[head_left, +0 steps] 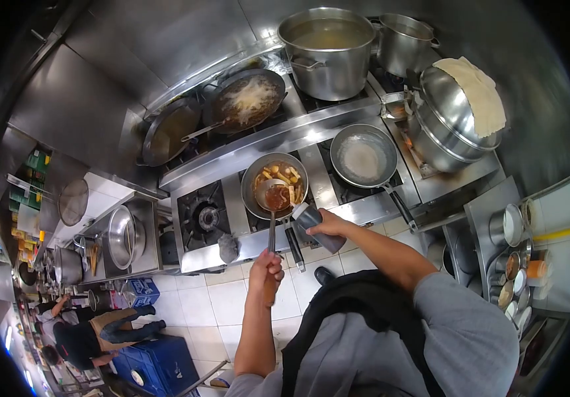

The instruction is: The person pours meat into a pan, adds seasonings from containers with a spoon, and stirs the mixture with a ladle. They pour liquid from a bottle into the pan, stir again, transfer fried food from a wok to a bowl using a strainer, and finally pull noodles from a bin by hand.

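Note:
My left hand [268, 268] is closed around the handle of a long ladle [272, 228], whose bowl rests in a frying pan [247, 204] on the front burner. Reddish-brown sauce fills the ladle's bowl, and pale chunky pieces of food [290, 176] lie in brown sauce around it. In my right hand [331, 223] is a dark squeeze bottle [314, 223], tilted with its light-coloured top towards the pan's rim. I cannot see whether anything flows from it. The frying pan's black handle [294, 248] points towards me, between my two hands.
Right of it, another frying pan [392, 162] holds whitish contents. Behind stand a bubbling wok [222, 109], a second wok [149, 155], and a large stockpot [331, 78]. A domed steamer [434, 135] bears a cloth [477, 96]. At lower left a person [80, 341] bends near a blue container [166, 364].

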Demonstrator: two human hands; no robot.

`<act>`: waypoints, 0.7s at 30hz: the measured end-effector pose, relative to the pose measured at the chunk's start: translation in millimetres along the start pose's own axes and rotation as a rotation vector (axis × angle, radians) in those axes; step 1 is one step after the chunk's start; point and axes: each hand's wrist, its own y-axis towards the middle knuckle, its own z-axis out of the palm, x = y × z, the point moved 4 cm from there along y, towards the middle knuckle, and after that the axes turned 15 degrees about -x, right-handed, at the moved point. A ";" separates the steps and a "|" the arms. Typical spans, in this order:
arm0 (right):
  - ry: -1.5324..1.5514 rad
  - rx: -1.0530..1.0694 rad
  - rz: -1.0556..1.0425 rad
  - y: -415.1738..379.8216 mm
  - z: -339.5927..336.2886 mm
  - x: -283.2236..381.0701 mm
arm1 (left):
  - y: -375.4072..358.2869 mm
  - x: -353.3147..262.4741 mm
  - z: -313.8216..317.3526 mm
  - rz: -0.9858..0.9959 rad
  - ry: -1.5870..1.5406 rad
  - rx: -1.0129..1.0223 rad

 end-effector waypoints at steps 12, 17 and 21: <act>0.263 -0.222 -0.548 -88.0 -95.8 -6.7 | 23.9 1.3 -7.8 0.680 1.091 -0.292; 0.312 -0.649 -0.623 -207.4 -273.0 -17.0 | 7.7 30.4 22.7 0.631 0.898 -0.361; 0.179 -1.267 -0.662 -301.6 -436.1 -89.6 | 67.3 34.7 -44.3 0.714 1.003 -0.421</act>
